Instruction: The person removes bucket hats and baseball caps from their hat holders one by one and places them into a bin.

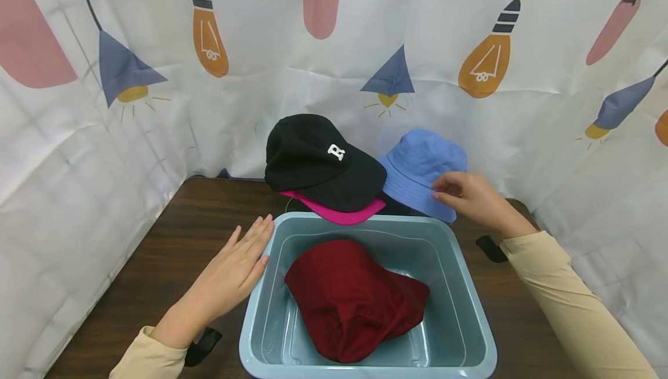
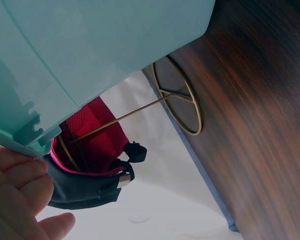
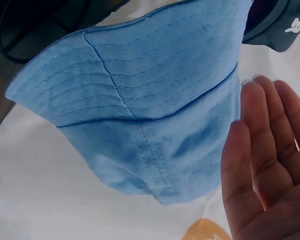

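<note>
My left hand (image 1: 227, 272), its fingers straight, rests against the left rim of a light blue plastic bin (image 1: 253, 312). Inside the bin lies a dark red bucket hat (image 1: 349, 303), crumpled on its side. Behind the far rim, a blue bucket hat (image 1: 425, 156) sits tilted with its brim toward the bin. At that hat's right side is my right hand (image 1: 469, 199), thumb and fingers apart beside the brim. The right wrist view shows these fingers (image 3: 262, 130) fairly straight alongside the crown. A black cap (image 1: 308, 159) with a white letter sits to the left, over a pink cap brim (image 1: 347, 215).
A thin gold wire stand (image 2: 194, 102) with a round base holds the pink and black caps behind the bin. Dark wood table (image 1: 172, 240) lies around the bin. White printed curtain (image 1: 334, 77) closes off the back and sides.
</note>
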Motion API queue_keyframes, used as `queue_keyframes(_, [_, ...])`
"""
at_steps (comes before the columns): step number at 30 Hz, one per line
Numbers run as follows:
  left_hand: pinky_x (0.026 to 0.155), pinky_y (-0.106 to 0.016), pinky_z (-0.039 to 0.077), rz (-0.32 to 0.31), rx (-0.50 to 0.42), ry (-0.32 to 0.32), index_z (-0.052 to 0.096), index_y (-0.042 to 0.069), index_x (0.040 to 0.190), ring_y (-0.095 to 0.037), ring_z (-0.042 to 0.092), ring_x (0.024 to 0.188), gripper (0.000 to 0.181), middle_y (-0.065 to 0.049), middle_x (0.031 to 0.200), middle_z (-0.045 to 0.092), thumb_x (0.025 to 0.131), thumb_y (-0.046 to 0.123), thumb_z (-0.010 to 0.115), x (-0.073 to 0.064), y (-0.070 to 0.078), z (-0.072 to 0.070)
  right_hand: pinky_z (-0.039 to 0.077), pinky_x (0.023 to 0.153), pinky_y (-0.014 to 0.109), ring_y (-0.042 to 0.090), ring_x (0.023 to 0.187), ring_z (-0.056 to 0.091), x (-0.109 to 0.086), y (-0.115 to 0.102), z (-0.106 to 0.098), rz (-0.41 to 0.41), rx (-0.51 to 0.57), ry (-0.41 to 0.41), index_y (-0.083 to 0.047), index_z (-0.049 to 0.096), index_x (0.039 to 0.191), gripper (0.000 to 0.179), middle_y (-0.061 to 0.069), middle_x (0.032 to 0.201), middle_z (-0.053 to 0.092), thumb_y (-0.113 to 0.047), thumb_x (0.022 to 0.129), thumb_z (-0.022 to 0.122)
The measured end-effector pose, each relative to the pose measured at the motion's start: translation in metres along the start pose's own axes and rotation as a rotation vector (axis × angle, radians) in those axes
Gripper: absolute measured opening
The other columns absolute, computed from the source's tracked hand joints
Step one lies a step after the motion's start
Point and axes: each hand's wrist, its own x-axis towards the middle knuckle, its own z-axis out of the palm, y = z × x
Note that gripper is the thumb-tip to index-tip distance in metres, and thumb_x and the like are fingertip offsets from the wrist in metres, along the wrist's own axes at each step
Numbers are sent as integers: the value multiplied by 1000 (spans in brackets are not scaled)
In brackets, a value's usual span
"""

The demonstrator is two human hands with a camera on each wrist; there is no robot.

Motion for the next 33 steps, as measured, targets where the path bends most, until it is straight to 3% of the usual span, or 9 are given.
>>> queue_keyframes(12, [115, -49, 10, 13, 20, 6, 28, 1, 149, -28, 18, 143, 57, -12, 155, 25, 100, 25, 46, 1, 1, -1, 49, 66, 23, 27, 79, 65, 6, 16, -3, 134, 26, 113, 3, 68, 99, 14, 14, 91, 69, -9, 90, 65])
queue_keyframes(23, [114, -52, 12, 3, 6, 11, 28, 1, 149, -28, 18, 143, 58, -12, 155, 24, 99, 24, 47, 0, 0, 0, 47, 64, 19, 30, 80, 63, 7, 24, -7, 156, 29, 177, 5, 67, 100, 16, 19, 93, 68, -8, 91, 64])
queue_keyframes(33, [113, -52, 12, 1, 4, 1, 27, 1, 149, -29, 17, 143, 58, -13, 155, 24, 100, 25, 46, 0, -1, 1, 42, 63, 18, 33, 81, 62, 13, 27, -11, 207, -6, 295, 6, 66, 98, 16, 23, 92, 67, -8, 90, 64])
